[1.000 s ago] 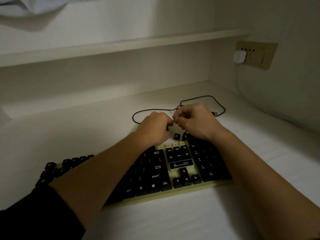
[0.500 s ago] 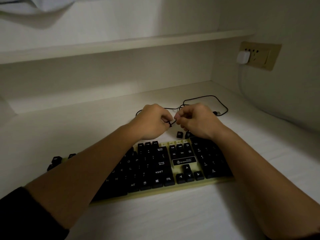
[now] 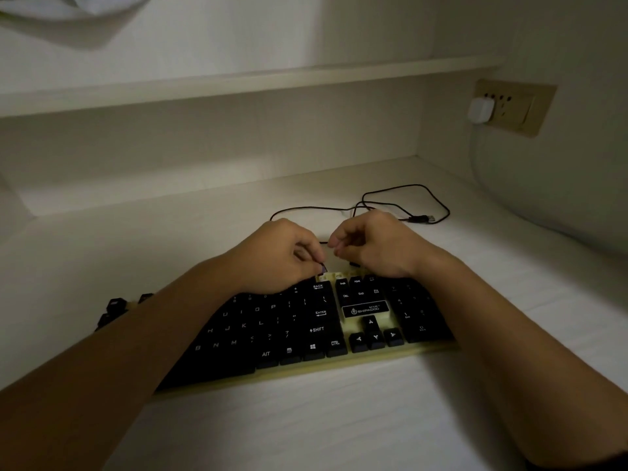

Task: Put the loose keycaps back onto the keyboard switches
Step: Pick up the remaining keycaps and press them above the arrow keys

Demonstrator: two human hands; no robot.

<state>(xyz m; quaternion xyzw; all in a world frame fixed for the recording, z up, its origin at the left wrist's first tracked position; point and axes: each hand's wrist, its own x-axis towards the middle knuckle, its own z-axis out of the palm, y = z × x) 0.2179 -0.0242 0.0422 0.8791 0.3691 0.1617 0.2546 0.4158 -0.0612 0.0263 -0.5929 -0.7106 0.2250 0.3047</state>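
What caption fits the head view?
Left hand pinches a keycap over the keyboard's top row; right hand curled alongside.

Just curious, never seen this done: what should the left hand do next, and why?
Probably lower the keycap pinched in the left hand onto the bare switch just below it and press: that pale top-row spot looks uncapped, and the cap hovers close.

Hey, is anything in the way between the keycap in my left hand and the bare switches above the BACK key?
Nothing visible. The left hand pinches the keycap just above the bare switches in the top row of the keyboard; the right hand is off to the right.
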